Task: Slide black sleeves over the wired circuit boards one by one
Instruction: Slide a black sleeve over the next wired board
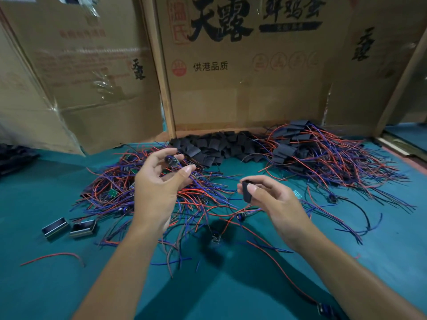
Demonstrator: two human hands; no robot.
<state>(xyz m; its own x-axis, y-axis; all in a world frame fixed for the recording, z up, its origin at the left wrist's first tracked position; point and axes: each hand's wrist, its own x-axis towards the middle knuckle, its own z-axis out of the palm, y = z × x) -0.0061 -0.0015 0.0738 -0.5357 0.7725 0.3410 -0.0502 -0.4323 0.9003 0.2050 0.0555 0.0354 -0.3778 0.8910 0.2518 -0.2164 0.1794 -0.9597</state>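
A green table (231, 296) stands before cardboard boxes (242, 77). The left hand (157, 183) pinches a wired circuit board (170, 160); the right hand (275, 199) pinches a black sleeve (246, 191), just apart.

The bench (231, 285) had a teal cover. On it lay a tangle of loose wired boards (147, 192) at the left, a heap of black sleeves (221, 146) at the back, and a pile of sleeved boards (323, 155) at the right. Two small metal boxes (69, 227) lay side by side near the left edge, with one stray red wire (53, 256) in front of them.
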